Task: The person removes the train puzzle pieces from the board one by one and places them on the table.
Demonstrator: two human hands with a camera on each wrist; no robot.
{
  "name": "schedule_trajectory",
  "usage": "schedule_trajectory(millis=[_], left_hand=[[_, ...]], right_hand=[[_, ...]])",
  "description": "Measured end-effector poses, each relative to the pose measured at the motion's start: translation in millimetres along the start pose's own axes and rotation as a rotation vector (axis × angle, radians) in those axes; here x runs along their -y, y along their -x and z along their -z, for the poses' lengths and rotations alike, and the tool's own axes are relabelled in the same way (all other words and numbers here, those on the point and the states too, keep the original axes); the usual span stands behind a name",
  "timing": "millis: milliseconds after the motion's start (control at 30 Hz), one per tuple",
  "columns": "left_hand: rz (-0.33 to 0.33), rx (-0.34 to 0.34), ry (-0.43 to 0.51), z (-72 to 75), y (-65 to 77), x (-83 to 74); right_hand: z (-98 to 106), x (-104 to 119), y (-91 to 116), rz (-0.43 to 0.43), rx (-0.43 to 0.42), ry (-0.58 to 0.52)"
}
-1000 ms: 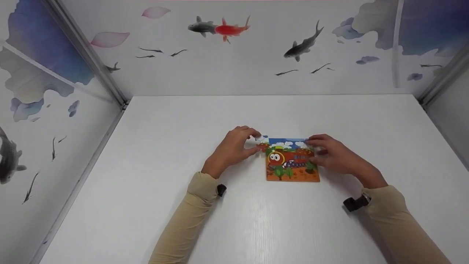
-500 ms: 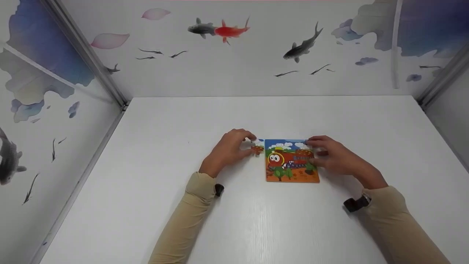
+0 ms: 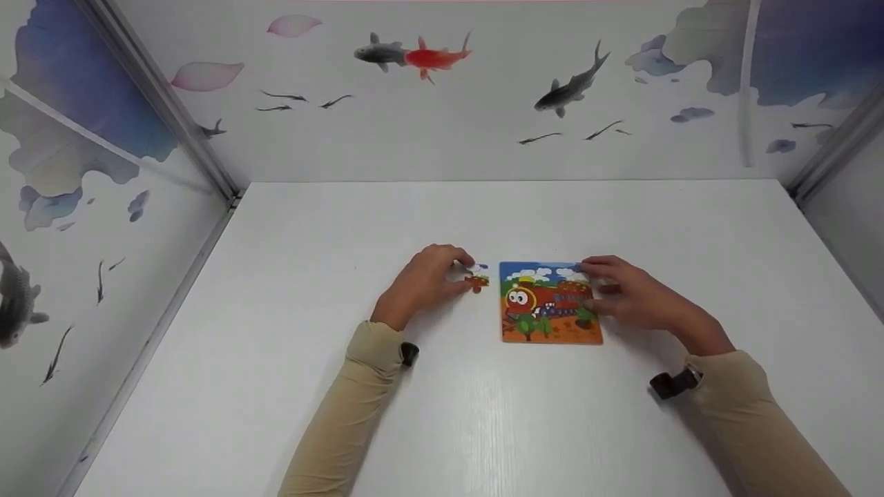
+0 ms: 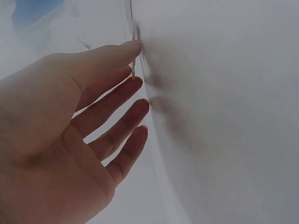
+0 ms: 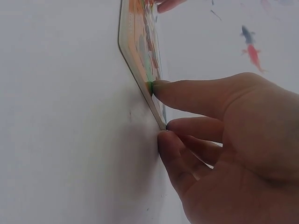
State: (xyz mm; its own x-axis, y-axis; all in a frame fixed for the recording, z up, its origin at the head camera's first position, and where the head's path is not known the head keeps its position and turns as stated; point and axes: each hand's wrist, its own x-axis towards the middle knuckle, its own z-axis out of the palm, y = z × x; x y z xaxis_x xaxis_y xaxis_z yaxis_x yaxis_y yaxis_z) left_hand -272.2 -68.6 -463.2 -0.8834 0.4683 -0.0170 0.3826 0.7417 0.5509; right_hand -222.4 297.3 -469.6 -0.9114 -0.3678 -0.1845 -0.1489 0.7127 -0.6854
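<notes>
Between thumb and fingertips, my left hand pinches a small jigsaw piece printed in white, red and green, just left of the puzzle board. In the left wrist view the piece shows edge-on as a thin sliver; the other fingers reach down at the tabletop. The square puzzle board, with a cartoon train under a blue sky, lies flat on the table. My right hand holds its right side. In the right wrist view the thumb presses the board's face while the fingers meet its edge.
The white table runs back to a wall painted with fish and petals. A second decorated wall rises on the left, with a metal strip along the corner. Dark straps with small devices sit on both wrists.
My left hand has moved the jigsaw piece left, from overlapping the board's upper left corner to a small gap beside it. The right hand and board stay almost still.
</notes>
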Motion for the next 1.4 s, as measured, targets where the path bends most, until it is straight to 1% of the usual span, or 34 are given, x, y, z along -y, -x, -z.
schedule_trajectory(millis=[233,500,700,933,1067,1167,1333,1400], left_hand=[[-0.007,0.011,-0.010,-0.3,-1.6,0.1],[-0.007,0.027,-0.012,-0.8,-3.3,-1.1],[0.001,0.023,-0.001,-1.0,-1.8,-1.2],[0.006,0.009,-0.030,-2.1,-1.6,-3.9],[-0.025,-0.007,-0.041,-2.4,-1.7,-9.1],[-0.061,-0.009,-0.023,-3.2,-1.8,-14.6],[-0.111,0.005,0.019,-8.2,-2.2,-25.3],[-0.117,0.016,0.023,-11.6,-2.2,-29.2]], right_hand=[[-1,-3,0,0.015,-0.001,-0.010],[-1,-2,0,0.009,-0.011,0.016],[-2,-2,-1,0.013,-0.011,0.028],[-2,-2,-1,-0.002,-0.008,0.039],[-1,0,-1,-0.002,-0.005,0.039],[-1,1,-1,0.001,-0.004,0.038],[-2,-2,-2,0.027,-0.009,0.027],[-2,-3,-2,0.033,-0.012,0.026]])
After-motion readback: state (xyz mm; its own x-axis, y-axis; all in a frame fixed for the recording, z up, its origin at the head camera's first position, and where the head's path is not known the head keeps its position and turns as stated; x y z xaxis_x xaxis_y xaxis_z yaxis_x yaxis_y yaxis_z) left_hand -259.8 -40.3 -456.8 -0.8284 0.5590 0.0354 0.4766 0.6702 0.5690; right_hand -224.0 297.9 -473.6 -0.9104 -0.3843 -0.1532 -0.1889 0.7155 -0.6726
